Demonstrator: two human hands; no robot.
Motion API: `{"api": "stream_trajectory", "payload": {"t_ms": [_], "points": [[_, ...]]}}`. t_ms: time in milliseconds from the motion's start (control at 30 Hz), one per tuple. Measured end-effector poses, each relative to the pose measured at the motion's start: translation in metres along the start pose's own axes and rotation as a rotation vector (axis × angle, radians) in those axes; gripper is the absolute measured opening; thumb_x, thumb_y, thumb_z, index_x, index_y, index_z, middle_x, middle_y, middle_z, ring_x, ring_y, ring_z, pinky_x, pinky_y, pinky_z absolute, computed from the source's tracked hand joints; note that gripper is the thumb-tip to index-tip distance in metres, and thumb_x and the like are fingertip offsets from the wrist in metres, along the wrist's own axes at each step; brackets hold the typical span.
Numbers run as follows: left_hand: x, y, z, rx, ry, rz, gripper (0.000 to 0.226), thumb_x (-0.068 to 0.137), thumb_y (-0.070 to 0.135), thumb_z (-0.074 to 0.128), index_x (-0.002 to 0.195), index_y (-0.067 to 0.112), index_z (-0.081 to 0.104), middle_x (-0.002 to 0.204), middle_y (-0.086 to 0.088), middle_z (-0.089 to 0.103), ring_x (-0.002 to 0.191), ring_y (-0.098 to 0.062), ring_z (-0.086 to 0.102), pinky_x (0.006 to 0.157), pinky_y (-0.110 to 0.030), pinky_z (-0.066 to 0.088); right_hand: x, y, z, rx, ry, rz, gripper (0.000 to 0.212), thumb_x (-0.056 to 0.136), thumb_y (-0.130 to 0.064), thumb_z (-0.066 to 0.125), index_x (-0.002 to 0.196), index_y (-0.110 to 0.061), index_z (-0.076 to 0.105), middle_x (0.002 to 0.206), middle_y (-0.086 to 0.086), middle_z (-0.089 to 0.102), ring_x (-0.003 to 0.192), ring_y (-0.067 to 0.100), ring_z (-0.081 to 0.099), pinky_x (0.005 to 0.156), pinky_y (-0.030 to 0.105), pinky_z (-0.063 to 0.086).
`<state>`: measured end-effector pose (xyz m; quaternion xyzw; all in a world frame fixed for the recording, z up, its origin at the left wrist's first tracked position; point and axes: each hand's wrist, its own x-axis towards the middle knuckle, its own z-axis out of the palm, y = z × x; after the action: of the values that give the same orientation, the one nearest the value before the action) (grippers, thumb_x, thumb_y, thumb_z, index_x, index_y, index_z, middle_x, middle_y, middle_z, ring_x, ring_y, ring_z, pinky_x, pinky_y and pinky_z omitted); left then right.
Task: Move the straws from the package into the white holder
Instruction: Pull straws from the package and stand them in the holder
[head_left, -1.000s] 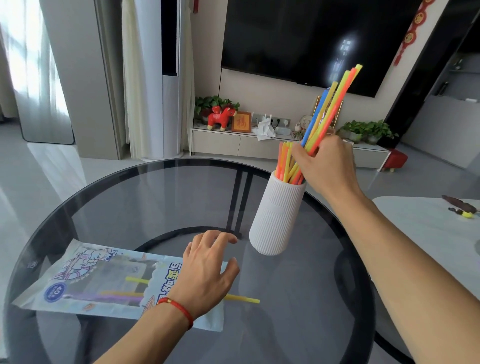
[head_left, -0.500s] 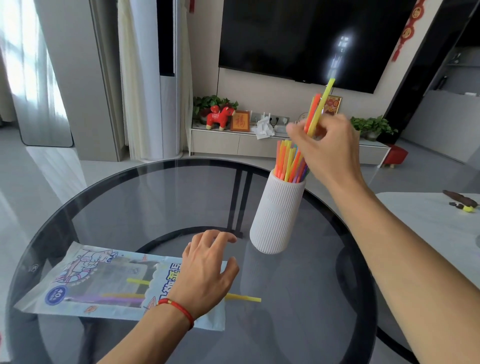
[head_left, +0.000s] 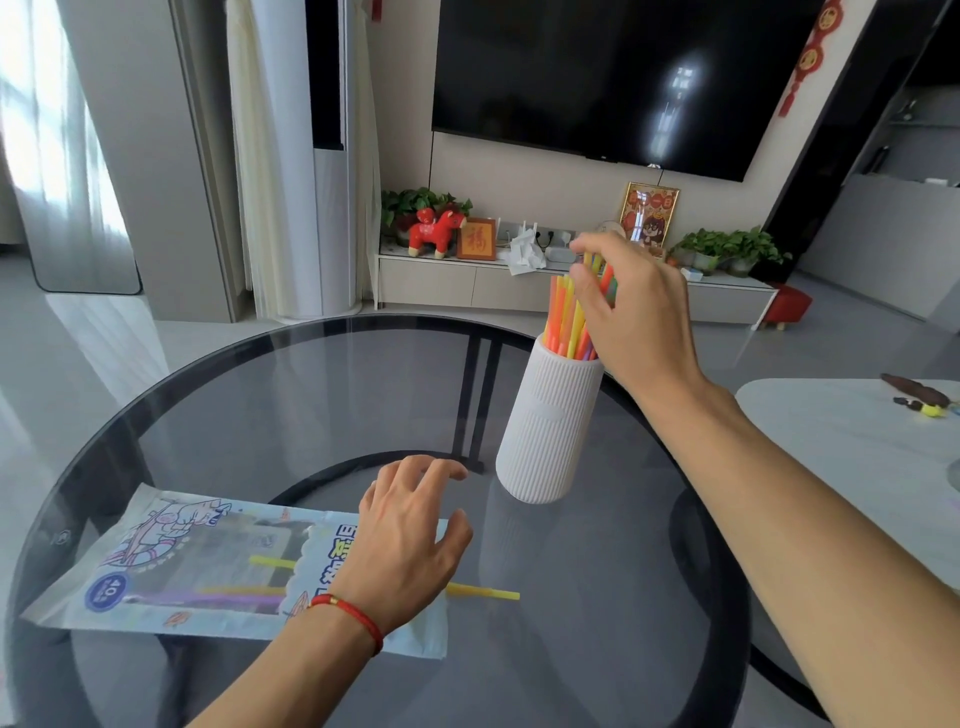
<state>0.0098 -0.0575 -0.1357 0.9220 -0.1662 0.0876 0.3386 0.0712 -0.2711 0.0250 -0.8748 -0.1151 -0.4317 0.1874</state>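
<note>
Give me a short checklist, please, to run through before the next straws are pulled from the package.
1. White holder upright on the glass table: ok.
2. Straws in holder seated below the rim: ok; right hand rests at their tops.
3. Right hand free to reach: cannot tell, fingers partly wrap the straw tops.
4. Package pinned flat by left hand: ok.
5. Straws left in package: ok, yellow and purple ones visible.
6. Yellow straw sticking out of the open end, reachable: ok.
</note>
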Motion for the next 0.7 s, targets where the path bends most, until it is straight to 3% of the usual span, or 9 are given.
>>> {"api": "stream_trajectory", "payload": {"t_ms": [100,200,267,333,400,433,533,600,700], "points": [[0.0,-0.002,-0.002,0.011,0.0,0.009,0.034,0.096,0.036,0.049,0.129,0.031,0.046,0.14,0.007,0.044,0.131,-0.015,0.034,0.114,-0.043,0.033,-0.003,0.006,0.0,-0.088,-0.053,-0.04,0.032,0.109,-0.018,0.052,0.131,-0.003,0.07,0.144,0.016,0.066,0.137,0.032,0.058,0.118,0.051,0.04],[0.0,-0.004,-0.006,0.028,-0.004,0.049,0.036,0.093,0.036,0.052,0.129,0.03,0.049,0.136,0.007,0.047,0.13,-0.018,0.036,0.111,-0.044,0.036,-0.014,0.009,0.006,-0.162,-0.217,-0.049,0.036,0.111,-0.021,0.048,0.136,-0.002,0.065,0.143,0.016,0.067,0.142,0.034,0.052,0.118,0.052,0.038],[-0.001,-0.008,-0.012,0.065,-0.076,0.08,0.047,0.09,0.045,0.053,0.134,0.032,0.046,0.138,0.008,0.045,0.131,-0.018,0.035,0.112,-0.045,0.034,-0.017,0.009,0.005,-0.184,-0.169,-0.082,0.039,0.11,-0.02,0.049,0.141,0.0,0.061,0.145,0.017,0.064,0.143,0.035,0.05,0.119,0.051,0.035],[-0.001,-0.014,-0.02,0.17,-0.205,0.118,0.069,0.083,0.062,0.05,0.144,0.034,0.038,0.147,0.007,0.038,0.138,-0.018,0.029,0.116,-0.046,0.03,-0.019,0.004,-0.003,-0.184,0.015,-0.204,0.035,0.105,-0.014,0.053,0.134,0.002,0.066,0.136,0.019,0.069,0.134,0.037,0.057,0.115,0.05,0.04],[-0.004,-0.021,-0.028,0.337,-0.356,0.159,0.093,0.075,0.076,0.051,0.153,0.033,0.023,0.158,0.003,0.025,0.147,-0.021,0.017,0.122,-0.05,0.019,-0.035,-0.006,-0.007,-0.148,0.153,-0.38,0.024,0.097,-0.006,0.057,0.113,0.002,0.074,0.112,0.018,0.076,0.11,0.036,0.066,0.096,0.048,0.049],[-0.006,-0.024,-0.03,0.425,-0.432,0.176,0.105,0.071,0.08,0.053,0.156,0.032,0.014,0.162,0.001,0.016,0.15,-0.022,0.008,0.124,-0.054,0.011,-0.05,-0.012,-0.006,-0.112,0.136,-0.442,0.019,0.094,-0.006,0.058,0.102,0.0,0.075,0.099,0.016,0.076,0.094,0.035,0.067,0.084,0.046,0.05],[-0.017,-0.031,-0.031,0.601,-0.601,0.2,0.134,0.06,0.081,0.063,0.152,0.032,-0.022,0.165,-0.007,-0.001,0.153,-0.025,-0.007,0.12,-0.066,0.0,-0.107,-0.027,0.005,-0.043,-0.239,-0.317,0.02,0.094,-0.022,0.055,0.086,-0.012,0.071,0.08,0.003,0.072,0.066,0.031,0.063,0.064,0.041,0.054],[-0.019,-0.033,-0.029,0.638,-0.61,0.214,0.14,0.059,0.069,0.069,0.143,0.037,-0.038,0.162,-0.014,0.006,0.153,-0.03,0.002,0.118,-0.07,0.004,-0.14,-0.026,0.017,-0.092,-0.63,-0.078,0.025,0.098,-0.039,0.049,0.096,-0.023,0.068,0.093,-0.006,0.071,0.079,0.027,0.069,0.073,0.041,0.058],[-0.017,-0.031,-0.026,0.701,-0.58,0.248,0.138,0.059,0.063,0.07,0.146,0.033,-0.033,0.148,-0.012,0.025,0.141,-0.031,0.024,0.117,-0.07,0.011,-0.173,-0.022,0.032,-0.096,-0.962,0.2,0.038,0.102,-0.057,0.036,0.115,-0.032,0.061,0.115,-0.01,0.061,0.104,0.026,0.065,0.091,0.043,0.052]]}}
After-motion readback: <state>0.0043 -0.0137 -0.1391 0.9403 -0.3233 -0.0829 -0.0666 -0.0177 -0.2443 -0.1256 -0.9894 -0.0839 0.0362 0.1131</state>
